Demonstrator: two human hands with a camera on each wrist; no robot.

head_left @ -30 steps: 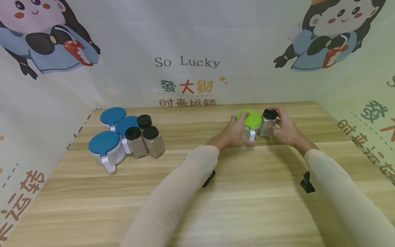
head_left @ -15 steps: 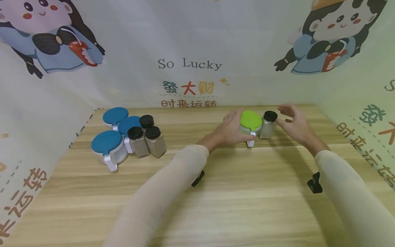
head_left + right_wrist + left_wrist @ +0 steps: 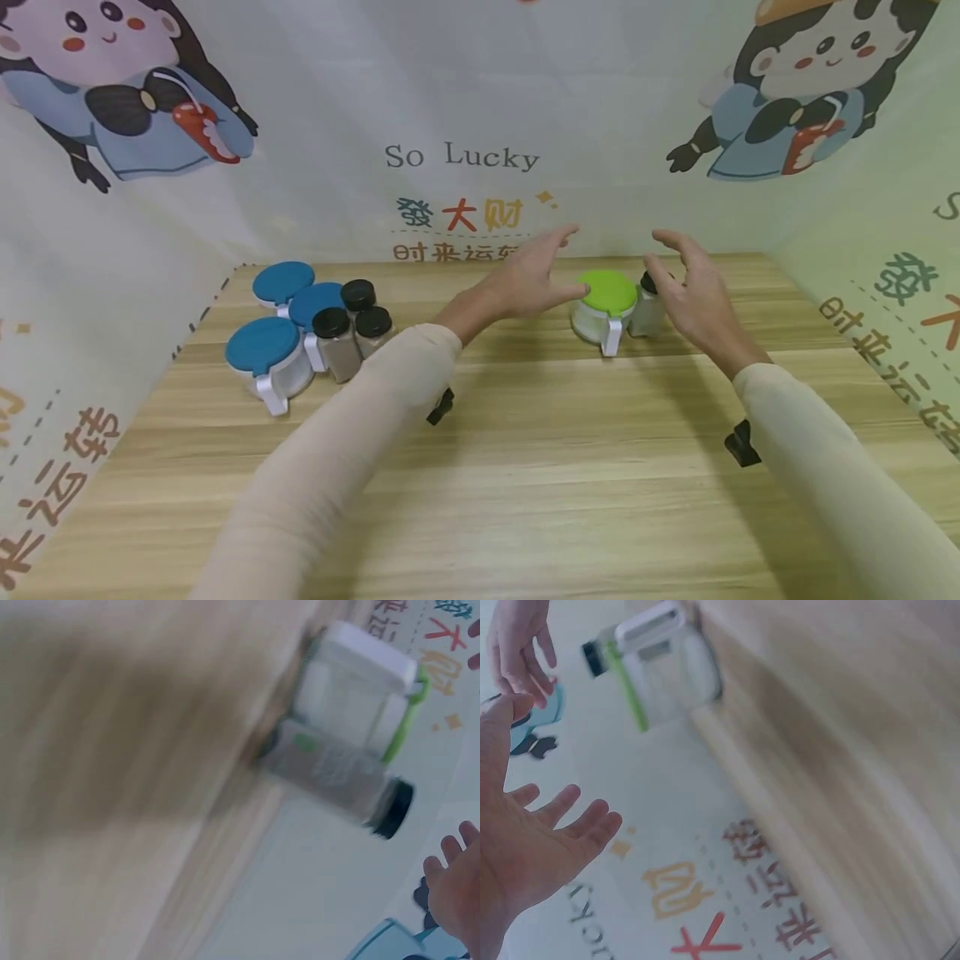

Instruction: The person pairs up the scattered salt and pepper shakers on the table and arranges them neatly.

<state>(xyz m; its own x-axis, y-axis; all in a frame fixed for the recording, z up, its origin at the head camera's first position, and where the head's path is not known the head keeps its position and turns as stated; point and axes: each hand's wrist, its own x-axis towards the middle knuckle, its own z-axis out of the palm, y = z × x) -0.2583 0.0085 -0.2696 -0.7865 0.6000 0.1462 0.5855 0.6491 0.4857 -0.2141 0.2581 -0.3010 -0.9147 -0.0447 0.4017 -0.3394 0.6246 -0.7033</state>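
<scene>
Both hands are hovering with loose, empty grips: left hand (image 3: 525,279) and right hand (image 3: 686,287) flanking the green-lidded jar (image 3: 603,312) and the black-capped shaker (image 3: 648,310). A careless brush could be tipping the narrow shaker over.

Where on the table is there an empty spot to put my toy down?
The big bare stretch of the wooden table nearest the person is free, and so is the middle gap between the blue-lidded jars with their black-capped bottles and the green-lidded jar. It is crowded at that left cluster, and at the green jar, where both hands hover.
</scene>
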